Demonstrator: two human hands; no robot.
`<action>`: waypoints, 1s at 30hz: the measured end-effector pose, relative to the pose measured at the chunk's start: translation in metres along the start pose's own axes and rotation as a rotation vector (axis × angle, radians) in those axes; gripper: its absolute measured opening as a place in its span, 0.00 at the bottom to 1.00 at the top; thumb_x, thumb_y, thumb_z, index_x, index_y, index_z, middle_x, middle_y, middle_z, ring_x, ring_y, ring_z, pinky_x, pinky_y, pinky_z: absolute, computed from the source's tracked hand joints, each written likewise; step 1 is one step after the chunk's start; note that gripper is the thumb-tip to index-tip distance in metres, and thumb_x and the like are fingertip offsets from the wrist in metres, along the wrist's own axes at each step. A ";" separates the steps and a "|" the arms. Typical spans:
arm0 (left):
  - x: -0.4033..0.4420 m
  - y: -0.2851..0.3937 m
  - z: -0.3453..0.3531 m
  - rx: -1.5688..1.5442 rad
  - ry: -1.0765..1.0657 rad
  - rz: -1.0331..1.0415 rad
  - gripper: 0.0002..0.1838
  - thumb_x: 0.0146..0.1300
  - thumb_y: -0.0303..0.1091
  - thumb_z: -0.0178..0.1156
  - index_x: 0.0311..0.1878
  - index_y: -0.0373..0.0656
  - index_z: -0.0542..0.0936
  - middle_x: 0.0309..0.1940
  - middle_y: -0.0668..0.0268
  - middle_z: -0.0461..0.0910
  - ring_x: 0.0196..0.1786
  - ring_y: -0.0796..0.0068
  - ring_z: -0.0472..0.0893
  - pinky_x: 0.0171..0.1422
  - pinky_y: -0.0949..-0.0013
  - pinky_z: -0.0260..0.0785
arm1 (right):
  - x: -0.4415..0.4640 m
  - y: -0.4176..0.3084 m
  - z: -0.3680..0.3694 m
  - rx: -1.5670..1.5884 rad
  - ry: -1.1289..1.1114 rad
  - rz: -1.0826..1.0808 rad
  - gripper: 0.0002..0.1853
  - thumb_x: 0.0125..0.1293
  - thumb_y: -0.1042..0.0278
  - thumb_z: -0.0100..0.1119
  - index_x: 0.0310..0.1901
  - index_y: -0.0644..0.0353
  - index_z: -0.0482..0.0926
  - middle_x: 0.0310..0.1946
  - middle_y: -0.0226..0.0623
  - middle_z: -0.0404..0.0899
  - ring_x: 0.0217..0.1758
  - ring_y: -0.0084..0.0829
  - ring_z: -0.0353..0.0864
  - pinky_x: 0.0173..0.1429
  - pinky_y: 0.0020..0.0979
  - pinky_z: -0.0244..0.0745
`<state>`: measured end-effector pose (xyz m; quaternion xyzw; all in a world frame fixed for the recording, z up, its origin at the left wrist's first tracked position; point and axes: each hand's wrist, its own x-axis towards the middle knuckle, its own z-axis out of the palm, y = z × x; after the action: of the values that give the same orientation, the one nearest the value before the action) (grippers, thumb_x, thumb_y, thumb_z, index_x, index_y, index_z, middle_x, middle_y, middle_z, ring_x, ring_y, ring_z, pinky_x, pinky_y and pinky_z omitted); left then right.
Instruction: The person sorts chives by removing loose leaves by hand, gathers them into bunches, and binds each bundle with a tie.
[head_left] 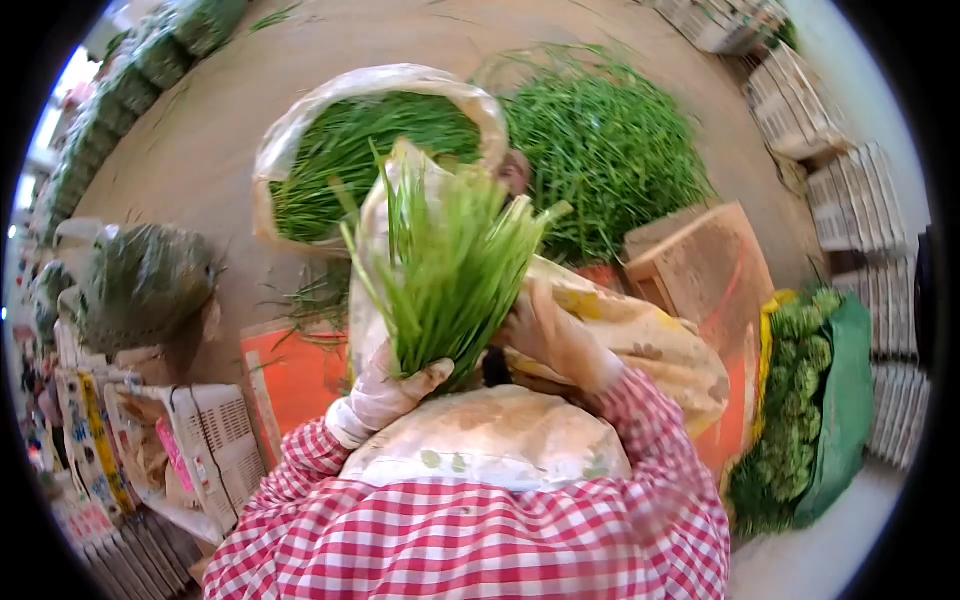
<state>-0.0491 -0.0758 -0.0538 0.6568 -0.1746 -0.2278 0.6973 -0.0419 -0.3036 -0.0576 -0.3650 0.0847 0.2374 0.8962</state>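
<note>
Red-and-white checked long-sleeved shirt [450,540]

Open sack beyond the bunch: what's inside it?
Long green stalks lie in the sack. Whatever is beneath their top layer, and the sack's bottom, is covered. The held bunch also hides part of the near side.

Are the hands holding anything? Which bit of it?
A bunch of green stalks, gripped by the left hand at the end nearest the body. Whether the right hand grips too can't be told.
</note>
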 end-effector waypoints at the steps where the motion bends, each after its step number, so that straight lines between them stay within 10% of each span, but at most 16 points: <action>1: 0.012 0.012 0.007 0.341 -0.033 0.106 0.34 0.55 0.19 0.55 0.66 0.38 0.57 0.54 0.57 0.70 0.54 0.69 0.73 0.57 0.70 0.65 | 0.015 0.006 0.004 0.241 -0.013 -0.025 0.43 0.64 0.31 0.34 0.66 0.64 0.56 0.59 0.46 0.68 0.61 0.42 0.69 0.62 0.42 0.65; 5: 0.038 -0.028 0.022 1.418 0.020 0.167 0.30 0.63 0.26 0.43 0.69 0.38 0.50 0.55 0.31 0.64 0.44 0.40 0.76 0.42 0.51 0.73 | 0.048 0.020 -0.008 0.557 -0.026 -0.080 0.44 0.63 0.29 0.33 0.66 0.64 0.56 0.59 0.46 0.68 0.60 0.42 0.69 0.62 0.43 0.66; 8: 0.036 0.008 0.007 1.024 -0.397 0.089 0.41 0.61 0.39 0.57 0.71 0.39 0.45 0.61 0.28 0.54 0.64 0.37 0.60 0.63 0.51 0.60 | 0.052 0.021 -0.012 0.574 -0.027 -0.102 0.45 0.62 0.28 0.32 0.66 0.64 0.57 0.59 0.46 0.69 0.60 0.42 0.70 0.61 0.43 0.66; 11: 0.049 0.063 -0.030 0.720 -0.760 0.055 0.46 0.57 0.43 0.63 0.71 0.40 0.47 0.67 0.47 0.56 0.70 0.48 0.54 0.71 0.56 0.49 | 0.050 0.022 -0.013 0.577 -0.023 -0.113 0.46 0.61 0.27 0.32 0.66 0.64 0.57 0.58 0.46 0.69 0.59 0.42 0.71 0.61 0.43 0.67; 14: 0.046 0.063 -0.070 0.058 -0.262 -0.096 0.40 0.59 0.45 0.61 0.70 0.44 0.54 0.60 0.59 0.70 0.64 0.61 0.67 0.71 0.60 0.52 | 0.049 0.024 -0.015 0.578 -0.018 -0.117 0.47 0.60 0.26 0.31 0.65 0.65 0.57 0.58 0.46 0.69 0.58 0.42 0.71 0.61 0.44 0.67; 17: 0.059 0.016 -0.069 -0.268 -0.264 -0.102 0.37 0.62 0.53 0.55 0.69 0.45 0.56 0.62 0.60 0.67 0.65 0.65 0.65 0.69 0.61 0.55 | 0.054 0.028 -0.012 0.583 -0.023 -0.110 0.48 0.60 0.25 0.30 0.65 0.65 0.58 0.58 0.46 0.70 0.58 0.42 0.72 0.60 0.44 0.68; 21: 0.031 -0.038 -0.030 -0.291 -0.130 -0.121 0.59 0.46 0.67 0.63 0.72 0.44 0.43 0.68 0.58 0.52 0.69 0.65 0.55 0.70 0.62 0.52 | 0.048 0.035 -0.011 0.583 -0.013 -0.094 0.49 0.59 0.24 0.29 0.65 0.65 0.58 0.57 0.46 0.70 0.57 0.42 0.73 0.60 0.45 0.68; 23: 0.026 -0.050 -0.038 -0.421 -0.217 -0.164 0.56 0.46 0.49 0.71 0.71 0.43 0.45 0.66 0.61 0.56 0.66 0.68 0.60 0.68 0.63 0.56 | 0.055 0.033 -0.013 0.585 -0.014 -0.088 0.50 0.58 0.23 0.28 0.64 0.65 0.59 0.57 0.46 0.70 0.56 0.42 0.73 0.59 0.45 0.68; 30: 0.002 -0.020 -0.027 -0.417 -0.253 -0.511 0.35 0.51 0.32 0.68 0.63 0.40 0.65 0.51 0.67 0.75 0.51 0.76 0.74 0.58 0.70 0.66 | 0.076 -0.055 -0.050 0.401 -0.068 -0.183 0.52 0.56 0.21 0.26 0.64 0.66 0.60 0.56 0.46 0.71 0.55 0.42 0.75 0.59 0.46 0.69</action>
<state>-0.0347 -0.0550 -0.0762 0.4894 -0.0395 -0.5052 0.7097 0.0519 -0.3452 -0.0845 -0.1775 0.0665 0.1454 0.9710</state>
